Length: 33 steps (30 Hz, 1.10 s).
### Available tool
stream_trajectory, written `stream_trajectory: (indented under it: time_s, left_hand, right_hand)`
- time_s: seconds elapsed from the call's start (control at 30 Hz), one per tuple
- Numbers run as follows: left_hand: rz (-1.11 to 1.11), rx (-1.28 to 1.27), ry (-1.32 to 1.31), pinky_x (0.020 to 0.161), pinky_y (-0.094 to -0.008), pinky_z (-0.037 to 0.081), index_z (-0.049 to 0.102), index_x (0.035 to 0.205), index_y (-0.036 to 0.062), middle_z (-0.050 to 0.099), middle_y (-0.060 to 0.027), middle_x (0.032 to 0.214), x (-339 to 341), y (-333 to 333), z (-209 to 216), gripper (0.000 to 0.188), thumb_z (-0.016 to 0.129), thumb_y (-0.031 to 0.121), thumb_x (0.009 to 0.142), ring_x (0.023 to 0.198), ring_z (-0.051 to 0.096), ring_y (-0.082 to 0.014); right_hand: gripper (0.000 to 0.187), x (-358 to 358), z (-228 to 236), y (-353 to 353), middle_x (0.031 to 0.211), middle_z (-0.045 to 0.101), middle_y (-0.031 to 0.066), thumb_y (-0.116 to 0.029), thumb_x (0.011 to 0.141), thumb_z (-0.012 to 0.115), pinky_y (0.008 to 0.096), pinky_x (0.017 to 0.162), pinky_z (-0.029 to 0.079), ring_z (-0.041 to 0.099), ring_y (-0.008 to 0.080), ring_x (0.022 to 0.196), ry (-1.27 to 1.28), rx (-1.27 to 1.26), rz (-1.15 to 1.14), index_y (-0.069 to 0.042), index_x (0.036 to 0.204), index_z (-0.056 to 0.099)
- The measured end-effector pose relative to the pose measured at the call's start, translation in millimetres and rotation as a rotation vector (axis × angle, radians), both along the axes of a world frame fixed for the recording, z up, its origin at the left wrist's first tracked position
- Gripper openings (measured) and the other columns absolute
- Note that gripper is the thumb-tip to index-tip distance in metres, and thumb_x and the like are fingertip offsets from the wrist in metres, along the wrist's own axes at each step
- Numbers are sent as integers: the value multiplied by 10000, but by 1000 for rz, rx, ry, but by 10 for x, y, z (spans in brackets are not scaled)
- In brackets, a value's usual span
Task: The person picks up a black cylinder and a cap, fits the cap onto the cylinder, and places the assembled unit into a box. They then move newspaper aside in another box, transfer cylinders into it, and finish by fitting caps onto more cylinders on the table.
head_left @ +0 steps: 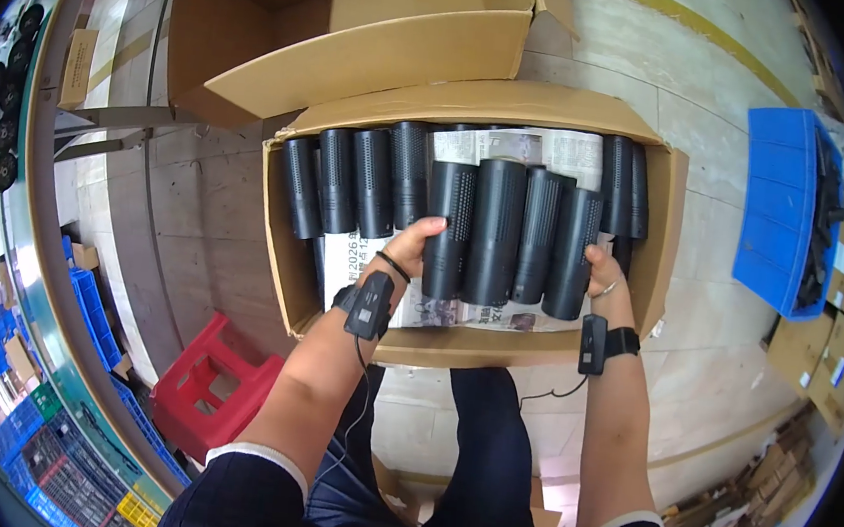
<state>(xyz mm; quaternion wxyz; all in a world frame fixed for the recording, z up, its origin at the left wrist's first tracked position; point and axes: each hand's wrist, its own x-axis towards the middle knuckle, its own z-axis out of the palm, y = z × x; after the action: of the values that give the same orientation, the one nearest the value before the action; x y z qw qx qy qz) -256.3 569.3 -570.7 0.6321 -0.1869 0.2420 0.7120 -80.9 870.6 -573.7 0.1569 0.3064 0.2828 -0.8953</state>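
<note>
My left hand (409, 249) and my right hand (603, 272) press on the two ends of a row of several black perforated cylinders (494, 235), squeezed side by side between them. The row is over sheets of printed newspaper (346, 272) in an open cardboard box (465, 351). Both thumbs show on the outer cylinders; most of the other fingers are hidden. More black cylinders (372, 184) stand side by side at the left of the box, and others (618, 185) at its right. I cannot tell whether the held row touches the paper.
Another open cardboard box (380, 54) lies beyond the first. A red plastic stool (211, 386) is at the left, beside a long workbench (31, 199). On the right are a blue plastic bin (776, 209) and stacked cardboard (801, 347). Thin cables hang from wrist-worn devices (370, 304).
</note>
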Motion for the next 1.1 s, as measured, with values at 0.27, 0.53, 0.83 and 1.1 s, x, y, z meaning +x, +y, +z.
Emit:
stream_trajectory:
  time_s: [0.27,0.53,0.83,1.1]
  left_hand:
    - [-67,-1,77,882,-357,534,580,1161,-27,660,-146,1079,296,-191,93,507,722,262,770,963,658,-233]
    - [-103,125,30,892,-349,532,503,1224,-63,641,-152,1104,457,-503,351,560,712,227,794,976,652,-233]
    - [-16,91,73,912,-359,516,478,1256,-64,622,-161,1143,597,-1116,961,572,707,214,812,1021,634,-239]
    - [139,54,-23,956,-390,480,488,1281,19,627,-128,1156,1050,-1698,2490,556,715,219,814,1048,618,-245]
  right_hand:
    - [772,46,125,-554,1050,620,83,-280,597,859,334,776,558,635,192,897,-5,-62,106,-6,1225,506]
    - [735,120,481,-970,1076,616,104,-245,636,821,337,824,549,634,216,946,-33,-40,122,5,1245,493]
    - [727,43,956,-1436,1116,618,120,-248,642,825,368,831,548,637,235,972,-39,-34,214,14,1239,505]
    - [647,111,2218,-1761,1046,652,117,-229,682,789,382,810,554,656,235,907,-97,72,355,39,1212,532]
